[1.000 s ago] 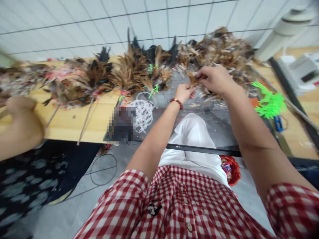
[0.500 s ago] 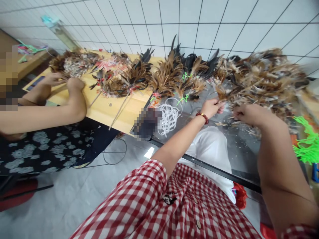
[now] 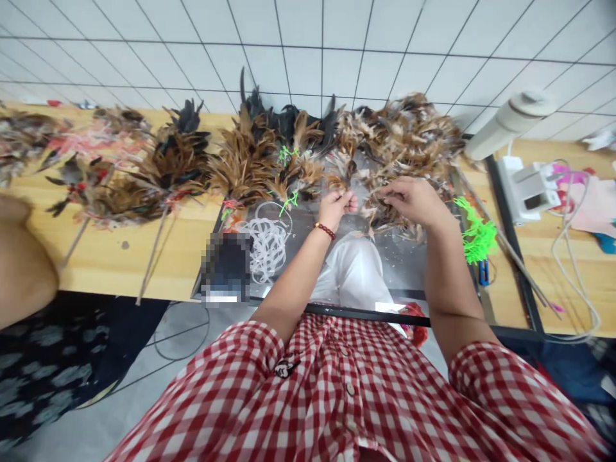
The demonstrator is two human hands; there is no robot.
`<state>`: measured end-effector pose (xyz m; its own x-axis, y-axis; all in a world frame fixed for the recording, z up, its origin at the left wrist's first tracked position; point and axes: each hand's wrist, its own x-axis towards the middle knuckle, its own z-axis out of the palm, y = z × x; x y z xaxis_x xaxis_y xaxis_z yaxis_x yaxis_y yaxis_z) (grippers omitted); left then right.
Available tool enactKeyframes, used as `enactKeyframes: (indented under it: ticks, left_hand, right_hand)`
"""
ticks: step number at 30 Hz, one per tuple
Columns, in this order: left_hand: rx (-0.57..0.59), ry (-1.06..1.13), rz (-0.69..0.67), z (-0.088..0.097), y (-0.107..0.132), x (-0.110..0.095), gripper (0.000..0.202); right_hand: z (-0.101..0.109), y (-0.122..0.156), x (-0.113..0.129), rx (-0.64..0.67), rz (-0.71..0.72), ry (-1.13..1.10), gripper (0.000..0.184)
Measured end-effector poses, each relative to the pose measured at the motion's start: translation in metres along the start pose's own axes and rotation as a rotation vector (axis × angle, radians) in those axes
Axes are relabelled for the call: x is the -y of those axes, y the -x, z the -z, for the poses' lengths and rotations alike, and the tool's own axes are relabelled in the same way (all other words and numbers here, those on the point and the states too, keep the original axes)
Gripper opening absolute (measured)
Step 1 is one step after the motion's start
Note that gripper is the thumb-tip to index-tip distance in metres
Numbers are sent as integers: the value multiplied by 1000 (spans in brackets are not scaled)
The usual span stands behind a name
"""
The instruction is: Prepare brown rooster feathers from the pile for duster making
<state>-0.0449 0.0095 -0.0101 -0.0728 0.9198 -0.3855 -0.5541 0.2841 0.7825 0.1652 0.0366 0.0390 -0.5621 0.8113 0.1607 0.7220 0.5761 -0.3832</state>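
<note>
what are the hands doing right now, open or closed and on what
Left hand: closed, pinching a feather tuft.
Right hand: closed, pinching loose feathers at the edge of the feather pile.

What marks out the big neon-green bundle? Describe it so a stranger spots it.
Start at the dark glass table panel below the white tiled wall. Right of the person's right hand lies a spiky neon-green bundle of plastic ties. Unlike the small green ties knotted round brown feather bunches, it lies loose and larger.
</note>
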Motion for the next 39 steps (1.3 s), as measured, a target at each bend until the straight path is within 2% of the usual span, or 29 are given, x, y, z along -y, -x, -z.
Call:
enactKeyframes:
  ticks: [2,6,8,13,16,19,22,26,30,35,37,39]
  left_hand:
    - [2,2,12,-1,1,-1,26]
    - [5,-4,9,0,-1,0,24]
    - [8,-6,7,1,-2,1,23]
    - [-15,31,-9,1,-4,1,20]
    - [-45,69,-35,1,-4,1,23]
    - [-45,57,-23,1,-6,2,23]
    - [-24,-21,-27,3,-8,7,20]
    - [26,-164,-79,3,-9,15,24]
    - [61,-434,-193,6,-9,18,28]
    - [153,-795,-553,15,-10,20,37]
    - [156,-824,-565,16,-11,20,39]
    - [71,-733,-447,15,-14,17,38]
  right_hand:
    - [1,1,1,-8,21,28,28]
    - [-7,0,9,68,76,19,28]
    - [-16,-3,12,86,91,19,30]
    - [-50,-13,13,147,236,-84,26]
    - [-59,-17,16,168,276,-83,27]
    - [-50,-15,22,121,207,-10,35]
    - [-38,-11,30,62,66,235,35]
    - [-34,-10,36,83,22,445,31]
    - [-35,-11,38,102,-35,440,31]
    - [-32,-12,39,105,-41,388,31]
    - [-31,-12,37,45,-39,364,32]
    - [-27,-10,33,-52,-86,347,34]
